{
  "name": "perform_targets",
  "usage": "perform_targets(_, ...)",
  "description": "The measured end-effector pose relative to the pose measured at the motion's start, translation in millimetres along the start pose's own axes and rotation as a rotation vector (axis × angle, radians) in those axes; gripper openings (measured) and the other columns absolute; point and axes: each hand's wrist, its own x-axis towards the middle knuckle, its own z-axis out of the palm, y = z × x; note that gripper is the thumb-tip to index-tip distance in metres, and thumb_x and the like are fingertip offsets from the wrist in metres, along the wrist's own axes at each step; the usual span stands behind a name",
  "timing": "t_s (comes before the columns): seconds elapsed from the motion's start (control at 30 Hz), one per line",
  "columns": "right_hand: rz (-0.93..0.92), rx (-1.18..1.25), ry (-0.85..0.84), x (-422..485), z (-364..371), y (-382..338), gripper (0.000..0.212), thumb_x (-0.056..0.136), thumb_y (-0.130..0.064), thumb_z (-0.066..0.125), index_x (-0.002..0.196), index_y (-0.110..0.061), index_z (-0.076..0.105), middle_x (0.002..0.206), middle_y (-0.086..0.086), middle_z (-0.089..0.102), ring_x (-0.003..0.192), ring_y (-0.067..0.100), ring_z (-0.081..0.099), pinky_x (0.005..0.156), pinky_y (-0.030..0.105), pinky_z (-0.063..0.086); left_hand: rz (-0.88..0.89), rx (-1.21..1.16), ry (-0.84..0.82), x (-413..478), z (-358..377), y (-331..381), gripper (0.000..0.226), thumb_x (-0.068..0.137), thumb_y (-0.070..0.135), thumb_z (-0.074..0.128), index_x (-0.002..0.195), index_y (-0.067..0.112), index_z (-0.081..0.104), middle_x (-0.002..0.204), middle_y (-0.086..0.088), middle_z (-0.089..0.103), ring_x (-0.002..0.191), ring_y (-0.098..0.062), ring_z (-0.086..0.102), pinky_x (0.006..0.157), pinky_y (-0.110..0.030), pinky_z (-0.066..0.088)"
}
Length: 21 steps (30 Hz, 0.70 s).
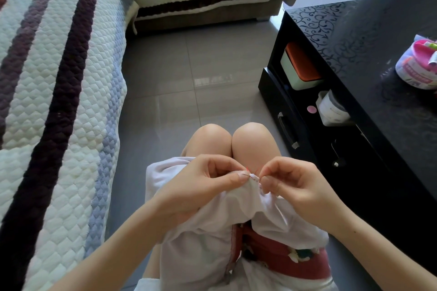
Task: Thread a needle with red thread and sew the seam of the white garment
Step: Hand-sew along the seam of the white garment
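The white garment (203, 238) lies bunched over my lap, its seam lifted up between both hands. My left hand (203, 184) pinches the seam edge between thumb and forefinger. A thin needle (246, 174) pokes through the fabric right at that thumb. Short ends of red thread (251, 170) stick up from the seam. My right hand (290, 184) pinches the fabric and what looks like the needle's other end, its fingers curled; the exact grip is too small to make out.
A striped quilted sofa (52, 101) fills the left. On the right stands a black table (369, 59) with a pink and white container (418, 66) on top and boxes on its shelf. Grey tiled floor (189, 78) lies ahead of my knees.
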Motion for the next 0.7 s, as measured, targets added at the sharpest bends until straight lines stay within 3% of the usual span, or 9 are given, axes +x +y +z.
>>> perform_targets(0.13,-0.048,0.058,0.016,2,7,-3,0.006,0.084,-0.009,0.067,0.079,-0.011,0.07,0.071,0.002,0.069,0.067,0.01,0.065,0.064,0.022,0.052,0.003,0.051,0.021,4,1,-1,0.015,0.09,0.011,0.064,0.081,0.013,0.076,0.088,-0.003,0.076,0.089,-0.008,0.068,0.081,-0.018,0.05)
perform_targets(0.27,-0.334,-0.423,0.134,1,7,-3,0.015,0.088,-0.025,0.062,0.097,-0.019,0.072,0.095,-0.011,0.071,0.093,0.008,0.066,0.079,0.034,0.053,0.002,0.076,0.05,4,1,-2,0.017,0.091,0.007,0.061,0.082,0.012,0.075,0.081,0.003,0.074,0.08,-0.003,0.065,0.074,-0.014,0.048)
perform_targets(0.33,-0.525,-0.574,0.214,3,8,-4,0.015,0.088,-0.026,0.063,0.097,-0.02,0.072,0.103,-0.007,0.07,0.099,0.011,0.063,0.078,0.04,0.05,-0.001,0.073,0.054,5,1,-3,0.015,0.09,0.012,0.063,0.081,0.012,0.075,0.079,0.001,0.073,0.078,-0.004,0.064,0.072,-0.015,0.047)
perform_targets(0.43,-0.717,-0.7,0.275,7,14,-1,0.009,0.086,-0.022,0.067,0.094,-0.025,0.067,0.098,-0.001,0.07,0.091,0.017,0.061,0.068,0.043,0.047,-0.014,0.059,0.047,6,2,-3,0.014,0.086,0.023,0.067,0.083,0.012,0.076,0.084,-0.003,0.075,0.083,-0.007,0.066,0.076,-0.018,0.05)
perform_targets(0.5,-0.75,-0.72,0.313,10,15,1,0.007,0.087,-0.019,0.066,0.091,-0.025,0.065,0.094,0.001,0.069,0.088,0.019,0.06,0.064,0.043,0.045,-0.024,0.053,0.053,7,1,-4,0.013,0.088,0.018,0.065,0.084,0.011,0.075,0.083,-0.001,0.074,0.081,-0.005,0.066,0.074,-0.016,0.049)
perform_targets(0.6,-0.773,-0.693,0.335,11,19,1,0.008,0.088,-0.012,0.062,0.086,-0.02,0.065,0.088,-0.001,0.068,0.087,0.02,0.059,0.068,0.043,0.045,-0.023,0.082,0.067,6,3,-2,0.017,0.089,0.013,0.063,0.078,0.015,0.075,0.077,0.004,0.073,0.075,-0.002,0.064,0.069,-0.014,0.047)
perform_targets(0.7,-0.824,-0.674,0.307,6,23,-5,0.018,0.084,-0.003,0.06,0.09,-0.02,0.062,0.08,-0.002,0.067,0.082,0.02,0.061,0.076,0.036,0.046,0.001,0.167,0.096,6,6,-2,0.016,0.088,0.02,0.068,0.072,0.02,0.074,0.07,0.002,0.067,0.069,-0.006,0.056,0.065,-0.021,0.043)
